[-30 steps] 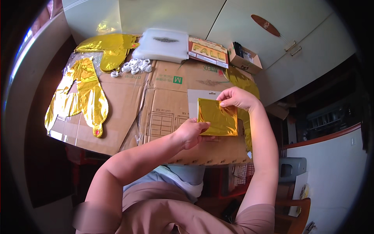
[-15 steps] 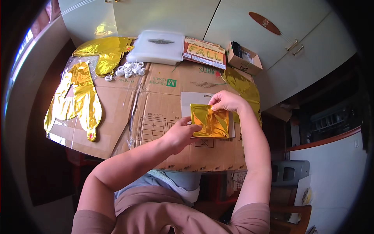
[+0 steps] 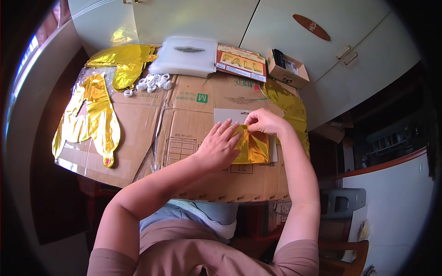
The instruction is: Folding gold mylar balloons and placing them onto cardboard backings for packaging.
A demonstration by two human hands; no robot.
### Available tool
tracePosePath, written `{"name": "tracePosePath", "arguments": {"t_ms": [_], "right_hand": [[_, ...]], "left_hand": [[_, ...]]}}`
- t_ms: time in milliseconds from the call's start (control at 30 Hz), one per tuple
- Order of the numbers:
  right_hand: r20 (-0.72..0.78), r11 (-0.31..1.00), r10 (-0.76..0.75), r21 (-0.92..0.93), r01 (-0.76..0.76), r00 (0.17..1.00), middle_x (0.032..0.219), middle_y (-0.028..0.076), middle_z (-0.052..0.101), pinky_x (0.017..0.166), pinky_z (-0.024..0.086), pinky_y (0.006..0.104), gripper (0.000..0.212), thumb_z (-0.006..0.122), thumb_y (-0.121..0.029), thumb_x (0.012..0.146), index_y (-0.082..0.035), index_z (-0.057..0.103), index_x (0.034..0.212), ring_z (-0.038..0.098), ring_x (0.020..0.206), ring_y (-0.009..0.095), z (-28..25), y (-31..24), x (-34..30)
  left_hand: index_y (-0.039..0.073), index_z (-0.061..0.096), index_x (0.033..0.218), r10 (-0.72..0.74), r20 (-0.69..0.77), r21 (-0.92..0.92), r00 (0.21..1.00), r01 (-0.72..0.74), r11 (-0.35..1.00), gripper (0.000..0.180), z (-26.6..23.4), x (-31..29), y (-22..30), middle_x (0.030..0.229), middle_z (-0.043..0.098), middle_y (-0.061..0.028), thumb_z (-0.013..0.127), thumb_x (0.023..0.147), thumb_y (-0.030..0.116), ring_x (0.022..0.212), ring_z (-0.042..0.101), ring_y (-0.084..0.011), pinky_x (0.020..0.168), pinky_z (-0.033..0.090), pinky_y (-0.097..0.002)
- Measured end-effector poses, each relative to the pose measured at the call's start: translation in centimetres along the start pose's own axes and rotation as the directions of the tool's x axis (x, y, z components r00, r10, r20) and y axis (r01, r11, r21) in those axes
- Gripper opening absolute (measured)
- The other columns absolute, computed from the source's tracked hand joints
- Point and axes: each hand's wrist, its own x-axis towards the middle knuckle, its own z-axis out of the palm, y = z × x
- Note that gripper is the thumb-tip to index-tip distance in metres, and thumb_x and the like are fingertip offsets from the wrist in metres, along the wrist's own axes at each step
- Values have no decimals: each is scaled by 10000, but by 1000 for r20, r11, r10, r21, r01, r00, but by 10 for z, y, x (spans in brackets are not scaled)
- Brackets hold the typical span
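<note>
Pinching gold foil (image 3: 256, 149); right fingers (image 3: 252, 118)

Daylight from left (edges bowed)

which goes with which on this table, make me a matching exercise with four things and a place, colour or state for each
1. folded gold foil square
2. A-shaped gold foil balloon
3. small coils
4. open-topped box

A. white, clustered together
B. has a black object in it
C. partly covered by the left hand, far edge pinched by the right hand
D. flat on the cardboard at left

Pairs: 1-C, 2-D, 3-A, 4-B
</note>
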Motion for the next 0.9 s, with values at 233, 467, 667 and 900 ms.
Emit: {"name": "tracePosePath", "arguments": {"t_ms": [233,467,667,900], "right_hand": [[-193,990,-8,-140,-19,981,883,100,698,769,536,357,203,741,-69,768,-14,687,955,676,833,222,13,-3,-11],[-517,913,-320,-392,113,794,1179,149,661,1004,460,423,305,723,-212,845,-27,686,1084,602,1142,322,14,-1,-29],[-470,866,-283,-500,13,836,1441,146,551,1189,294,450,372,573,-228,977,-68,632,1308,436,1394,341,28,41,-32],[-449,801,-360,-598,24,818,1436,141,554,1209,234,505,359,541,-255,1004,-54,643,1283,415,1402,356,83,1,-54]], "left_hand": [[49,572,1328,2,-8,-52,1000,-3,999,514,15,-4,-9,1437,511,-180,661,889,302,1388,433,-359,1172,301,-503],[54,574,1340,-30,-2,-109,1000,29,994,484,12,-3,-9,1468,484,-181,626,927,301,1407,410,-364,1180,293,-500],[44,581,1326,-72,-95,-265,993,44,963,443,-9,-12,-10,1475,469,-203,654,925,218,1404,405,-383,1168,321,-499],[17,615,1224,-248,-108,-516,963,159,842,295,-74,-83,2,1341,561,-210,623,934,68,1240,561,-386,1018,484,-431]]}}
